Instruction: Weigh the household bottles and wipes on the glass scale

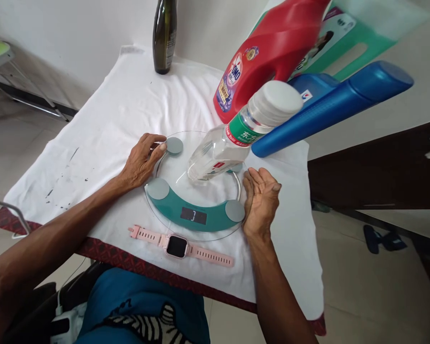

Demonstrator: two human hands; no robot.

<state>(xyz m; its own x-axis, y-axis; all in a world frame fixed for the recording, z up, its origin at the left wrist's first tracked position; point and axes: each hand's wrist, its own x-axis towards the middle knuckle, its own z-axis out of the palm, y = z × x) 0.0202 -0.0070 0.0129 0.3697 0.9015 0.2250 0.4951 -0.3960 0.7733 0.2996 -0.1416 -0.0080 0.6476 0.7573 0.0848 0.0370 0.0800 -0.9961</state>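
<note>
A round glass bathroom scale (215, 220) with a teal band, grey discs and a small lit display lies on the white cloth. On it stands a clear plastic bottle (204, 160) with a white cap and a green label. My left hand (141, 160) holds the scale's left rim, thumb and index finger beside a grey disc; its other fingertips are partly hidden. Along the right rim, my right hand (261, 200) rests palm up, its edge against the glass and its fingers loosely bent apart. In front of the scale lies a pink-strapped smartwatch (177, 246), its screen dark.
A dark green glass bottle (164, 40) stands at the table's back edge. To the right are a red detergent bottle (251, 62), a blue bottle (329, 107) and a green-and-clear package (374, 43). The white cloth (93, 138) covers the table. Slippers (383, 239) lie on the floor.
</note>
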